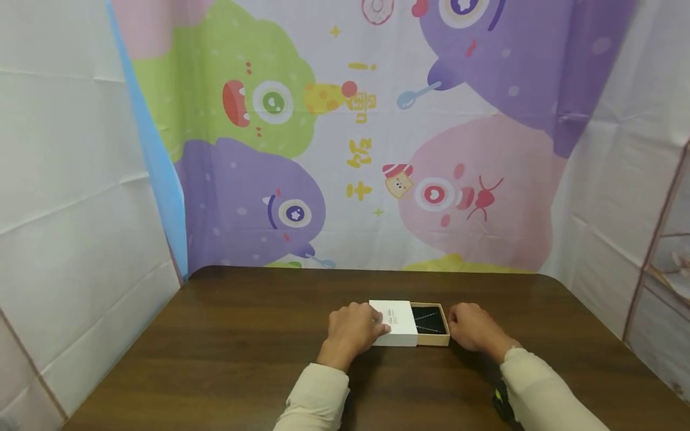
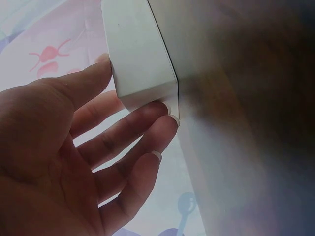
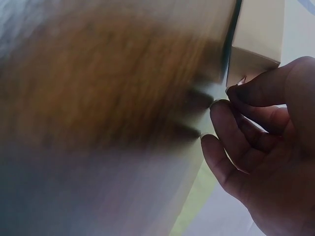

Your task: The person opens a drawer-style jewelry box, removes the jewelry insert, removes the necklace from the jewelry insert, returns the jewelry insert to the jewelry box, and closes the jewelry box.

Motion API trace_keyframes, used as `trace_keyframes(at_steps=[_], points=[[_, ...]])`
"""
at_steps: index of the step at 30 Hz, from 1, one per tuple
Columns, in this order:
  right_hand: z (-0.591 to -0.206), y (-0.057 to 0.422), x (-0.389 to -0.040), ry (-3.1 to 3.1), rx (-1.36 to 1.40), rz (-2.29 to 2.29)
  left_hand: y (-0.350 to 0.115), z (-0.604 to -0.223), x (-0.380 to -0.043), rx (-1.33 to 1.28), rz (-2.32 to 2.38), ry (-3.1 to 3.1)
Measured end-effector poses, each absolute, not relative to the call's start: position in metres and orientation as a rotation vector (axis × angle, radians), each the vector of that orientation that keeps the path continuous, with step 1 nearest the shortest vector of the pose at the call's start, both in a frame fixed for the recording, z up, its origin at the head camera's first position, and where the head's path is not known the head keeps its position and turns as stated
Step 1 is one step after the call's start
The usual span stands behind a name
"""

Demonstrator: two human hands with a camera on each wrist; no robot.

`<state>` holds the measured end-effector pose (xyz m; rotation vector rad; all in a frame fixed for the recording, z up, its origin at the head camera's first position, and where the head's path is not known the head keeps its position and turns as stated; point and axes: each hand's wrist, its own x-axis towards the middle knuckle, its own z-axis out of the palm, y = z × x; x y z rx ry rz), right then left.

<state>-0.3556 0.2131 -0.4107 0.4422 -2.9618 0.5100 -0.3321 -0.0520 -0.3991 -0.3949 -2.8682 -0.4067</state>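
Observation:
A small white slide-out jewelry box stands on the brown table, its printed sleeve on the left and its kraft-coloured drawer partly out to the right. Inside the drawer, a thin chain necklace lies on a black insert. My left hand holds the sleeve by its left end; in the left wrist view, thumb and fingers bracket the white sleeve. At the drawer's right end is my right hand, thumb and forefinger pinched together right at the end wall. What lies between those fingertips is mostly hidden.
The dark wood table reaches back to a hanging cloth printed with cartoon monsters. Pale cloth panels close off the left and right sides. A dark strap with a yellow-green mark is under the right forearm.

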Motion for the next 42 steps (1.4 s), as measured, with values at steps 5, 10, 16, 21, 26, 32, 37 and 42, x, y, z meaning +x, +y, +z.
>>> trace_keyframes(at_steps=[5,10,16,21,26,32,37,42], points=[[-0.4101,0.2127,-0.3555,-2.969,0.432,0.511,-0.0518,-0.3983,-0.3326,-0.385,-0.398,-2.871],[-0.4094,0.2121,-0.3545,-2.974,0.432,0.519,-0.0526,-0.3985,-0.3324,-0.376,-0.391,-2.881],[-0.4079,0.2142,-0.3543,-2.969,0.426,0.531,-0.0513,-0.3964,-0.3343,-0.388,-0.369,-2.869],[-0.409,0.2159,-0.3569,-2.968,0.435,0.518,-0.0503,-0.3949,-0.3342,-0.37,-0.358,-2.864],[-0.4101,0.2154,-0.357,-2.984,0.418,0.505,-0.0501,-0.3971,-0.3324,-0.367,-0.382,-2.88],[-0.4116,0.2131,-0.3535,-2.99,0.408,0.498,-0.0513,-0.4018,-0.33,-0.366,-0.419,-2.883],[-0.4124,0.2134,-0.3524,-2.982,0.4,0.493,-0.0512,-0.4027,-0.3304,-0.369,-0.412,-2.87],[-0.4122,0.2139,-0.3538,-2.97,0.399,0.504,-0.0512,-0.4017,-0.3315,-0.38,-0.402,-2.853]])
